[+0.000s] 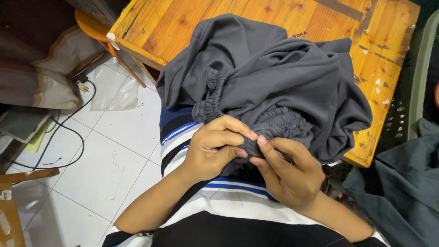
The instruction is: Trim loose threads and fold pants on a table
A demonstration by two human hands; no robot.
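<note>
Dark grey garment (274, 77) lies bunched on the wooden worktop (183, 23), covering most of its near half and hanging over the near edge toward the person. Its gathered elastic band (279, 123) runs along the part at the near edge, ruched and folded on itself.

Left hand (212, 148): fingers curled, clenched on a small pinch of the grey fabric at the band, thumb pressed against the cloth. Right hand (286, 167): thumb and forefinger closed on the same pinch of fabric just beside the left fingertips; the remaining fingers are folded under. The two hands touch each other at the fingertips, both below the near edge of the worktop, over the person's striped shirt (219, 201).

Surroundings: the worktop surface shows worn paint marks toward its right edge. Off the left edge, a white tiled floor (105, 160) carries a black cable (68, 132) and a clear plastic sheet (114, 89). Off the right edge stands a green plastic basket (411, 91), with a second dark blue-grey cloth (402, 183) lying near it.
</note>
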